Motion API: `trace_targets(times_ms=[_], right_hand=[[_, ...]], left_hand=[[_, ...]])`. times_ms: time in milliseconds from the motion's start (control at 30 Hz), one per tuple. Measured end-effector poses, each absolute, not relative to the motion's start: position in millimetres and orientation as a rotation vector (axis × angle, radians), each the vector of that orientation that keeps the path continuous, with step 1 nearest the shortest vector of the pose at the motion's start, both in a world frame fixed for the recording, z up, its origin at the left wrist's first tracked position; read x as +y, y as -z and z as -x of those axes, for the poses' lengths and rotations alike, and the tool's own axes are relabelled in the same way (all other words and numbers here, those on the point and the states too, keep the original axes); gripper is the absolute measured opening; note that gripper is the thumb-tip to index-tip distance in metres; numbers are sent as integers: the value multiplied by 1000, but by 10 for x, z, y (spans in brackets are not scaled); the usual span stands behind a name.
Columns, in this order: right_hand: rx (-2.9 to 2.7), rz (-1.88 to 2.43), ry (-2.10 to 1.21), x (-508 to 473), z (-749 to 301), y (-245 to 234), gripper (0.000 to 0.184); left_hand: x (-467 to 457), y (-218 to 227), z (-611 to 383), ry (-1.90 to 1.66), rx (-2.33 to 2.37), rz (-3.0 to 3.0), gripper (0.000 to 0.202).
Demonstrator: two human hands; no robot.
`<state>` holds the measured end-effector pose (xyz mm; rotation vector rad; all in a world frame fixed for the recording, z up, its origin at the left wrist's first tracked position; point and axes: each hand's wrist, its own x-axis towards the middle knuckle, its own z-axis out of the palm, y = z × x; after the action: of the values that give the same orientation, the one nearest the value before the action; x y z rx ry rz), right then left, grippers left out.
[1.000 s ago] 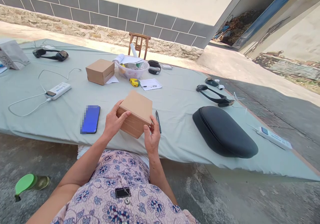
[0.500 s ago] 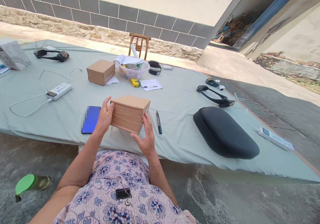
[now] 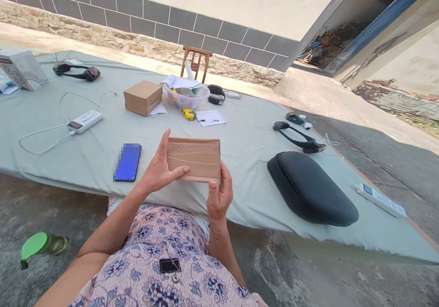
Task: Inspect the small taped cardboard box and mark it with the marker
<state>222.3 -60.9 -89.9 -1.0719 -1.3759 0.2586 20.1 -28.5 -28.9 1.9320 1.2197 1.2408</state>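
A brown cardboard box (image 3: 197, 156) is held between my two hands, one pen-marked or creased side turned up toward me. My left hand (image 3: 161, 167) grips its left end, the thumb lying across that side and a finger up along the left edge. At the lower right corner my right hand (image 3: 220, 195) holds the box, thumb in front and fingers behind. Left of my left hand lies a phone with a blue screen (image 3: 128, 161) on the cloth-covered table (image 3: 247, 170).
Behind are a second cardboard box (image 3: 142, 97), a plastic basket (image 3: 187, 100) of items, a yellow tape measure (image 3: 188, 114) and paper (image 3: 211, 118). A black case (image 3: 310, 188) and black headset (image 3: 295, 135) lie right. A white power bank (image 3: 85, 121) with cable lies left.
The box has turned so one side faces me squarely, and shifted right. My left thumb has moved onto that side. The black marker pen seen beside the box is now out of sight.
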Motion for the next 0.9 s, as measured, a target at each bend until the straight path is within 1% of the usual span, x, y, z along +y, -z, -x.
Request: trace_targets(times_ms=[67,200,333,367,500,567,633,833,900], right_hand=[[-1330,1076,-303,-627,-2231,891,56],[-1258,1094,-358,-662,-2243,834,60],[-1288,1195,-322,-694,-2220,733,61],[-1293,1226,-315,-699,-2208,709,65],[-1223,1320,-383,-704,-2164,658,93],[-1198,1337,-422,-702,-2161,664,97],[-1196,1336,-425,-700,-2175,683,93],[-1284,1268,-336,-670,-2248,779,68],[-1297,1252,-289,-644,-2261,817,63]], left_hand=[[-335,256,-218,-1240,1162,-2042,109],[-410,198,-244,-1149,1141,-2186,92],[-472,138,-295,-1048,1200,-2229,89],[-490,121,-318,-1036,1229,-2225,86],[-543,73,-417,-1025,1333,-2190,77],[-550,71,-448,-1032,1348,-2203,76],[-543,80,-457,-1039,1344,-2224,77],[-467,110,-371,-1055,1319,-2222,80],[-424,114,-308,-1043,1298,-2213,82]])
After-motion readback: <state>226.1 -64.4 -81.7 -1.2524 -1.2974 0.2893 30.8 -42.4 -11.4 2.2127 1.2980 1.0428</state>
